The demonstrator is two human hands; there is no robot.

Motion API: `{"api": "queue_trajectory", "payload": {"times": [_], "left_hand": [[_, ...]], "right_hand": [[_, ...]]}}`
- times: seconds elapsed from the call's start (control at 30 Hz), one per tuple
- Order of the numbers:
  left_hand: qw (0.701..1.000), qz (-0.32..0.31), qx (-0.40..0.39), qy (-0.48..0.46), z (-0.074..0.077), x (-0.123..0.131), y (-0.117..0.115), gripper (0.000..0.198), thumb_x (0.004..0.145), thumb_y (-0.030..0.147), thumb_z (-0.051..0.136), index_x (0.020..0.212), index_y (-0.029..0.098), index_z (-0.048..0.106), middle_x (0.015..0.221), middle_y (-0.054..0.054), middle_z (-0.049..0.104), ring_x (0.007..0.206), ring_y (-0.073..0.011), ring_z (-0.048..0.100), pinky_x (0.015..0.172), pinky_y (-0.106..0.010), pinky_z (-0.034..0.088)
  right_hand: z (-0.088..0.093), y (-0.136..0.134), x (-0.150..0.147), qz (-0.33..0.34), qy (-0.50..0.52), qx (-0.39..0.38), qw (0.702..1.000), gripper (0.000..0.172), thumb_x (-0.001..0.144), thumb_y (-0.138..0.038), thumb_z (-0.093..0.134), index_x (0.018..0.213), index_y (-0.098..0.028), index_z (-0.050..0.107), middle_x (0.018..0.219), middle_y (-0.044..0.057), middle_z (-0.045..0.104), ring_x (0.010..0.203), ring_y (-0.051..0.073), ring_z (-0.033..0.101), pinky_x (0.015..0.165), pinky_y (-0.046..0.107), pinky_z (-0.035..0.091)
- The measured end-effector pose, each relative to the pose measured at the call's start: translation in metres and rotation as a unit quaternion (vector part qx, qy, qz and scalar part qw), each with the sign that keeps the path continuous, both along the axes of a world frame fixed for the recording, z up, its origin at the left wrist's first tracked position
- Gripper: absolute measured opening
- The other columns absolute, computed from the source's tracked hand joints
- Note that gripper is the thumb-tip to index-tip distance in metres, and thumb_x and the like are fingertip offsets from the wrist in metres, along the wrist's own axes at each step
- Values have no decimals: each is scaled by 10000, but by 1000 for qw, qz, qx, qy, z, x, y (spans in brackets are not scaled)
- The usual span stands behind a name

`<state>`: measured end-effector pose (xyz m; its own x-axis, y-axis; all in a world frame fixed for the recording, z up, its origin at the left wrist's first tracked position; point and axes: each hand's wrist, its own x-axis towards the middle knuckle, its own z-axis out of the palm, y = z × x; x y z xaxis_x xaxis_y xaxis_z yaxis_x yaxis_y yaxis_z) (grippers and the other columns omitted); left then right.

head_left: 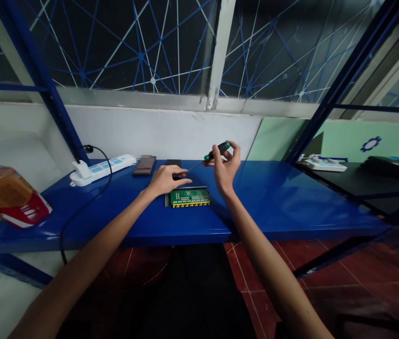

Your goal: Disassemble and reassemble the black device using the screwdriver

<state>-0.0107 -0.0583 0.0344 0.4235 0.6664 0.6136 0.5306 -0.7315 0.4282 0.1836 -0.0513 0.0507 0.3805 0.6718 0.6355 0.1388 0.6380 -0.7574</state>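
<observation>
In my right hand (226,172) is a screwdriver (218,150) with a black and green handle, raised above the table. Its thin shaft slants down to the left, and its tip meets the fingertips of my left hand (167,180). The left fingers are curled in toward the thumb; anything small between them is too hard to make out. Below both hands a green circuit board (189,195) with a row of yellow connectors along its front edge lies in a grey metal housing. Behind my left hand sits a dark flat object (173,162), partly hidden.
A phone (144,165) and a white power strip (102,170) with a black cable lie on the blue table (273,202) at left. A bottle of orange liquid (6,193) stands at the far left. Blue frame posts rise on both sides; a white device (324,164) is at right.
</observation>
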Motion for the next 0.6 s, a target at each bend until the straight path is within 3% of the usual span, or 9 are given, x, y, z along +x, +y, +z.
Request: {"api": "queue_trajectory", "payload": {"times": [0.1,0.2,0.3,0.43,0.6], "left_hand": [[997,-32,-70,13,8,-4,-1,349,806,463,660,1019,197,736,1007,-80,727,852,-191,656,671,-278,471],[989,-67,-130,9,13,-6,-1,315,836,412,624,1006,174,741,996,-93,734,749,-164,647,625,-265,453],[980,-87,-176,-10,13,-8,1,310,785,370,672,983,142,745,951,-106,743,749,-179,660,652,-277,475],[974,-113,-194,3,13,-15,3,246,764,330,681,902,143,761,885,-99,754,796,-199,681,710,-287,497],[975,-97,-199,23,15,-27,7,216,742,316,692,839,138,767,866,-104,756,822,-214,693,748,-296,508]], "right_hand": [[0,-4,-2,-8,-36,12,999,605,847,-534,554,1338,-240,359,828,40,640,505,136,625,460,270,512],[-1,-10,-10,3,-89,30,996,548,859,-517,552,1321,-263,400,823,28,630,503,132,620,434,261,491],[-1,-13,-20,16,-150,41,988,517,860,-512,557,1309,-291,427,821,13,633,505,130,615,458,274,507],[3,-7,-33,31,-228,59,971,503,865,-506,552,1307,-293,442,864,14,642,529,122,610,514,280,528],[1,2,-47,28,-281,74,957,486,890,-493,523,1312,-268,438,839,9,627,534,114,593,555,278,530]]}}
